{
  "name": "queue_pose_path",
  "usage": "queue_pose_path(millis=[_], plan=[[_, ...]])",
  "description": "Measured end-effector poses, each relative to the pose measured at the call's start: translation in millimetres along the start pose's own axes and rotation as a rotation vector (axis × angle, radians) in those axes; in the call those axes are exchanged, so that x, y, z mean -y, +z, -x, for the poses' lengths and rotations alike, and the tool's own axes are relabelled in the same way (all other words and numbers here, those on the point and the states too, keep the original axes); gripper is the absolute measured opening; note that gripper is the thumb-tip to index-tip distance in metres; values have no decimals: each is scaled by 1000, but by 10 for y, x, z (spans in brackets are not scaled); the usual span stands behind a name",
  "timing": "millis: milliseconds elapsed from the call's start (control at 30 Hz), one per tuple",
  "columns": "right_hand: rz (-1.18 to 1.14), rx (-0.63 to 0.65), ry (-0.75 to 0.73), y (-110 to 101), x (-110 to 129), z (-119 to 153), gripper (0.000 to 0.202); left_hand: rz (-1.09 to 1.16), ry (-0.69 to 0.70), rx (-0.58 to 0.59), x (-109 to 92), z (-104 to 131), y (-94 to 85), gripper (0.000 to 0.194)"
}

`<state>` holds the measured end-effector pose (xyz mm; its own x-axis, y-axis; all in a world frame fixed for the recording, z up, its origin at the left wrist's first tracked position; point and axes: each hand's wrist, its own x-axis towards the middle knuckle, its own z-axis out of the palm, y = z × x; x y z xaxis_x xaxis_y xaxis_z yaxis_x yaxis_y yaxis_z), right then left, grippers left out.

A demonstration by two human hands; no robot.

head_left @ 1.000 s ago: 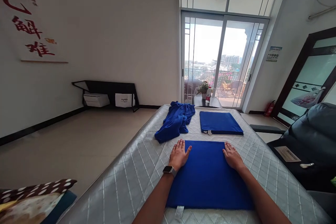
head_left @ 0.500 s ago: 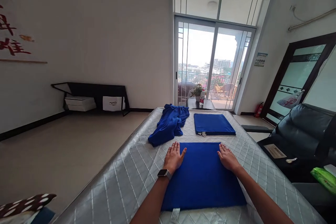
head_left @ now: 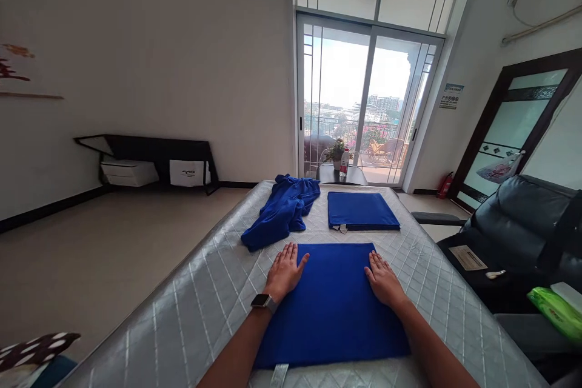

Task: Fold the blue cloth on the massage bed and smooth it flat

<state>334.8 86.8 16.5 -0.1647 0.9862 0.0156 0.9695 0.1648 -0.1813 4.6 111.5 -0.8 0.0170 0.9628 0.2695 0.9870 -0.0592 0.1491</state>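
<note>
A flat blue cloth (head_left: 336,309) lies on the quilted silver surface in front of me, a pale tag sticking out at its near left edge. My left hand (head_left: 286,270) rests flat on its far left corner, fingers stretched, with a watch on the wrist. Across from it, my right hand (head_left: 384,277) lies on the far right edge, fingers extended. Beyond them sits a neat folded blue stack (head_left: 362,210) with tags at its front. A crumpled blue cloth (head_left: 282,211) lies to its left.
The silver quilted surface (head_left: 191,297) slopes off at its left edge. A dark armchair (head_left: 522,224) stands at the right with a green packet (head_left: 557,312). Behind are a small table with a bottle (head_left: 344,163) and plant, and a black bench (head_left: 159,154).
The view has shifted slightly, so everything sits a little further left and higher in the picture. Both hands keep their places on the flat blue cloth.
</note>
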Motion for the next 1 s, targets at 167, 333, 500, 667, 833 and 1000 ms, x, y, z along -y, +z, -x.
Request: queue_pose_path(millis=[167, 333, 500, 667, 833, 1000], plan=[[-17, -13, 4, 8, -5, 21, 69, -51, 20, -21, -145, 56, -116, 81], [-60, -43, 7, 23, -12, 22, 68, 31, 251, 42, -913, 277, -172, 79], [-1, -38, -26, 52, -83, 49, 63, 149, 490, 124, -1804, 323, -59, 71], [48, -10, -59, 77, -149, 87, 63, 194, 493, 135, -2177, 127, 87, 71], [2, -23, -20, 27, -117, 99, 63, 160, 372, 123, -2004, 106, 158, 72], [-33, -14, 5, -43, -72, 124, 66, 41, 234, 151, -1369, 103, 35, 74]])
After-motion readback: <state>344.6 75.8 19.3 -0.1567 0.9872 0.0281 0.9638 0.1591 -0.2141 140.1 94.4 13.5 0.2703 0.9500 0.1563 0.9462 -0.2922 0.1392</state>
